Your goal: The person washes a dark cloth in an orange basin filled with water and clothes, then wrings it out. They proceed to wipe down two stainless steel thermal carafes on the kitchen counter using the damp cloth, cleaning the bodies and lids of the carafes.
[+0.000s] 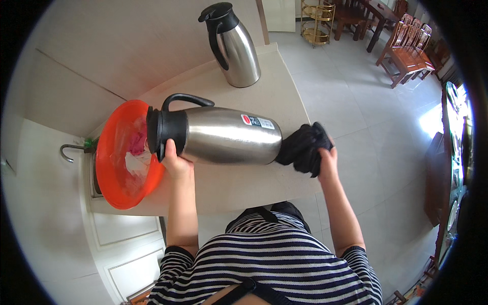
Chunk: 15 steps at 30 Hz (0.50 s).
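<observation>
My left hand (pixel 176 162) grips the black lid end of a stainless steel vacuum jug (pixel 228 135). The jug lies sideways above the counter, its black handle uppermost and its base towards the right. A red and white sticker shows on its side. In my right hand (pixel 328 164) is a bunched black cloth (pixel 305 148), which meets the jug's base. A second steel vacuum jug (pixel 242 53) with a black lid and handle stands upright farther back on the counter.
An orange plastic basin (pixel 110 167) with pink and white cloths rests over the sink at left, near a curved faucet (pixel 68 152). The pale countertop (pixel 228 190) ends at right above grey floor tiles. Wooden chairs (pixel 410 57) and a gold tiered cart (pixel 317 24) stand beyond.
</observation>
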{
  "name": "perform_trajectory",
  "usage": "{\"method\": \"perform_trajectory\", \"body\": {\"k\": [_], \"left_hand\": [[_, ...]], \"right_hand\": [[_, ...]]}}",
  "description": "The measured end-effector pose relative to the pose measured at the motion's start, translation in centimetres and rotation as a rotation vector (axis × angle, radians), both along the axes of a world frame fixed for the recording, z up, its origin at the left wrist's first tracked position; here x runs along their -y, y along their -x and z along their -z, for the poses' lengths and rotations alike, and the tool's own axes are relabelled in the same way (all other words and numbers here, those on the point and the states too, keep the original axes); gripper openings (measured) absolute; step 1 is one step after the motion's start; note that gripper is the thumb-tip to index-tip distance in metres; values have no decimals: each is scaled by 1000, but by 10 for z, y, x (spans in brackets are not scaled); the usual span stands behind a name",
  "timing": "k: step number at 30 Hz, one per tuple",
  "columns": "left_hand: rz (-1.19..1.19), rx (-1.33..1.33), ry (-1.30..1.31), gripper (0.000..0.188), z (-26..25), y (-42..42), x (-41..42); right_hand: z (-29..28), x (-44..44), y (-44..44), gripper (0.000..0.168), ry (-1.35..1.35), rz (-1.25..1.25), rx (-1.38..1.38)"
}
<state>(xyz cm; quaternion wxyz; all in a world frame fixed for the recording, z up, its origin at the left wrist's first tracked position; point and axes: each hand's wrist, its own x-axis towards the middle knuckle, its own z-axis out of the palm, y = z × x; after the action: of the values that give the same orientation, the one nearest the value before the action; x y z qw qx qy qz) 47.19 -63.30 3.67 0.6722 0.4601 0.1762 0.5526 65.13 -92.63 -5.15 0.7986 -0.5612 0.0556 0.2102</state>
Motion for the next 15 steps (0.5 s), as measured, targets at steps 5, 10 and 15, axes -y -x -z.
{"method": "perform_trajectory", "body": {"k": [5,10,15], "left_hand": [[0,-141,15,59,17,36,-8],[7,-170,-5,63,17,54,-8],[8,-210,-52,66,-12,39,15]], "right_hand": [[-58,7,-29,53,-273,-80,384],[-86,-30,-19,75,101,-438,1251],[-31,-111,37,66,423,-468,1057]]}}
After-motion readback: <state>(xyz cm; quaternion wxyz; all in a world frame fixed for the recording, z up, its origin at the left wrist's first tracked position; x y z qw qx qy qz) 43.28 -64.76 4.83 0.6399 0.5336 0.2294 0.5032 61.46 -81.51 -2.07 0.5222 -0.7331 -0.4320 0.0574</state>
